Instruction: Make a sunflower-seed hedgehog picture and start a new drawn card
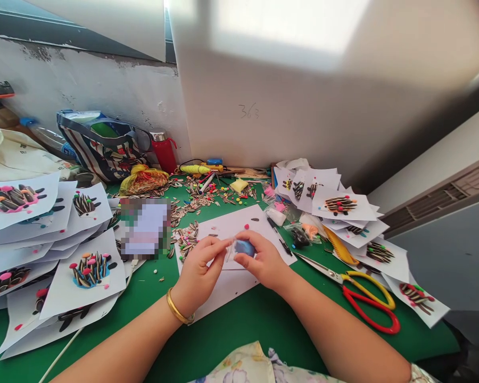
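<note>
My left hand and my right hand meet over a white sheet of paper on the green table. Both pinch a small clear plastic bag with a lump of blue clay inside. The left fingers grip the bag's left edge; the right fingers close around the blue lump. A gold bangle circles my left wrist. Loose striped sunflower seeds lie just left of the sheet.
Finished seed-and-clay pictures on white cards are stacked at the left and right. Red-and-yellow scissors lie at the right. A striped bag, a red bottle and a yellow mesh bag stand at the back by the wall.
</note>
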Action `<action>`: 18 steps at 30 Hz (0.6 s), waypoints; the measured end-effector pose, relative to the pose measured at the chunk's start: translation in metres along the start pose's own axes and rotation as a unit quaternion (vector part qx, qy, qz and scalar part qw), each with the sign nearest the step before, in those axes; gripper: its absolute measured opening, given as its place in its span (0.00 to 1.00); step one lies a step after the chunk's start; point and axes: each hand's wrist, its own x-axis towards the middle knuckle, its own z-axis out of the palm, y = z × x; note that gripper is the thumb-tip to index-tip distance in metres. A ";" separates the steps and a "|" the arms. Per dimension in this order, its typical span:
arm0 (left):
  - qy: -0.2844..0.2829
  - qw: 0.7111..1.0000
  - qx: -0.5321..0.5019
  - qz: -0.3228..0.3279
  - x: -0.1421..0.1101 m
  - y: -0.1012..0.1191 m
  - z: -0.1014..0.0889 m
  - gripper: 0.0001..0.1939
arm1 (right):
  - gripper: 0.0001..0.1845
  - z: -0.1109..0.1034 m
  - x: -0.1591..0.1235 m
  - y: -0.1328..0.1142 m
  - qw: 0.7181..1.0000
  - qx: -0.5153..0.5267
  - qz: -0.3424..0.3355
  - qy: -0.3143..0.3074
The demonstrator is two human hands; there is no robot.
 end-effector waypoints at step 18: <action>-0.001 0.999 0.035 0.016 -0.002 0.003 0.003 0.13 | 0.05 0.005 -0.001 -0.004 0.957 -0.283 -0.038 -0.059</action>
